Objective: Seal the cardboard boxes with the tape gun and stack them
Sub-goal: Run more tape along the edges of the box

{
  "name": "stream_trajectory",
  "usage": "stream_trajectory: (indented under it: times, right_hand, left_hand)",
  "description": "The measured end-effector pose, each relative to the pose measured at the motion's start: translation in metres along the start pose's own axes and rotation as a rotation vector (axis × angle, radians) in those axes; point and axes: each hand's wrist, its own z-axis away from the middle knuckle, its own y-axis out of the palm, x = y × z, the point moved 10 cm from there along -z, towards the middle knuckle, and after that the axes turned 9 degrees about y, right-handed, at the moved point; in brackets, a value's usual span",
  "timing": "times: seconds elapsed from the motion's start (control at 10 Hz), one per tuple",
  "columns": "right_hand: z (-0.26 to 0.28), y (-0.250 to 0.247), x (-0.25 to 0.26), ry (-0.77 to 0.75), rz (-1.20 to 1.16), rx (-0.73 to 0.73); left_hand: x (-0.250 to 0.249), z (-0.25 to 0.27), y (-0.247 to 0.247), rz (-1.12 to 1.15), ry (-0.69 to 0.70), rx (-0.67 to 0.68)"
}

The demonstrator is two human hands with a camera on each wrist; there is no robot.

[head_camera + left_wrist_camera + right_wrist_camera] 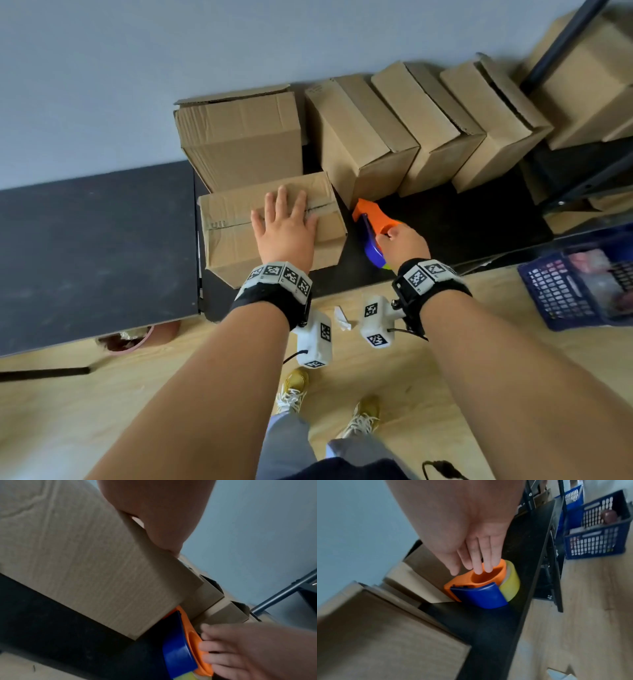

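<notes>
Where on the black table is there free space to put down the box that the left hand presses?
Free: the wide dark surface left of the box, up to the wall. Narrower: the strip right of the tape gun, before the blue basket. Crowded: the back edge, where the row of boxes stands.

A black tabletop (462, 219) runs along the pale wall. On it, near the front edge, lies a closed cardboard box (233, 236); a taller box (239, 137) stands just behind it. To the right a row of leaning boxes (428, 130) rests on the surface, with the orange and blue tape gun (370, 222) in front of them.
</notes>
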Motion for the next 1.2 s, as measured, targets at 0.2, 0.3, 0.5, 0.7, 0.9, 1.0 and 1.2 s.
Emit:
stream_trajectory:
  times: [0.2, 0.3, 0.5, 0.7, 0.9, 1.0, 1.2]
  right_hand:
    - [-0.019, 0.038, -0.011, 0.032, 0.261, 0.167]
    - [-0.039, 0.058, -0.021, 0.141, 0.342, 0.256]
    - [-0.049, 0.066, -0.008, -0.039, 0.315, 0.206]
    - [-0.037, 0.032, 0.008, -0.230, 0.004, 0.116]
    - [-0.011, 0.019, -0.026, 0.193, -0.607, 0.397]
    - [0.006, 0.015, -0.029, 0.264, -0.879, 0.502]
    - [0.032, -0.013, -0.035, 0.334, -1.085, 0.570]
  left_hand:
    - [-0.010, -0.002, 0.004, -0.002, -0.102, -0.076]
    - [-0.010, -0.007, 0.004, -0.011, -0.124, -0.088]
    - [-0.010, -0.008, 0.004, -0.020, -0.143, -0.114]
    - [-0.010, -0.004, 0.003, -0.009, -0.150, -0.083]
    - [-0.009, 0.014, 0.004, 0.016, -0.200, -0.074]
    - [-0.007, 0.012, -0.001, 0.065, -0.215, -0.042]
    - [-0.016, 0.007, -0.025, 0.250, -0.193, -0.054]
